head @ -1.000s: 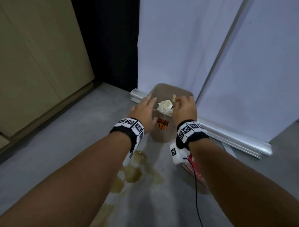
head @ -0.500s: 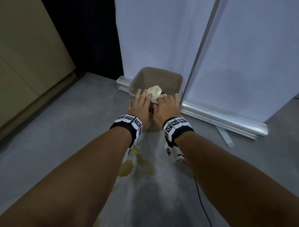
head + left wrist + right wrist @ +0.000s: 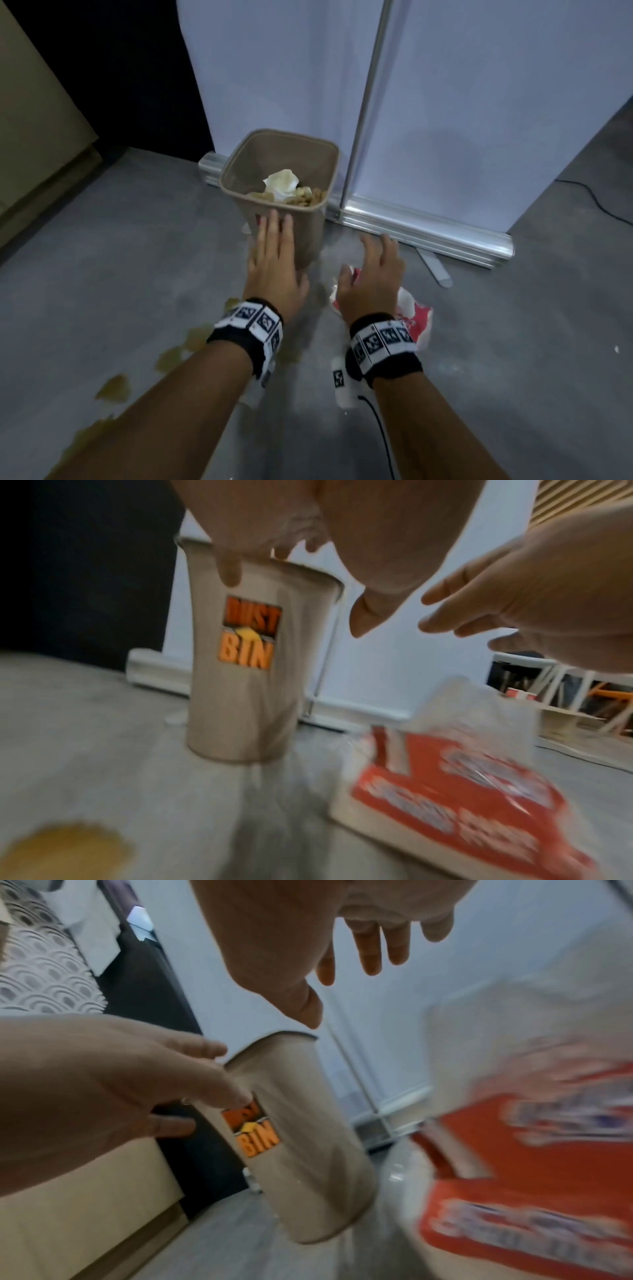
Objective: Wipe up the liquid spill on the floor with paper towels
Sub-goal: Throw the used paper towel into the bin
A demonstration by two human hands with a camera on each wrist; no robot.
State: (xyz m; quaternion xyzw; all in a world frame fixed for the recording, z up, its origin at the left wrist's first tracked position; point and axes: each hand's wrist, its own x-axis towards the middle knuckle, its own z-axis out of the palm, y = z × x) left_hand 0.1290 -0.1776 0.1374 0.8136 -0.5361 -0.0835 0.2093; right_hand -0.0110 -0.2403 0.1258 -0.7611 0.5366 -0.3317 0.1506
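Both hands empty, fingers spread: left hand (image 3: pixel 274 260) by bin (image 3: pixel 308 236); right hand (image 3: pixel 373 274) over towel pack (image 3: pixel 416 317), likely fetching another for the spill (image 3: pixel 113 387).

Yellow-brown puddles (image 3: pixel 113 387) lie in a broken line on the grey floor (image 3: pixel 102 257), running from the near left corner up toward the bin (image 3: pixel 308 236). One puddle is round and soft at the edges. The brown bin stands upright on the floor. Inside it sit wet, stained paper towels (image 3: pixel 301 197) with one whiter crumpled towel (image 3: pixel 281 183) on top. A red and white pack of paper towels (image 3: pixel 416 317) lies flat on the floor, just right of the bin, with its plastic wrap open at the top.
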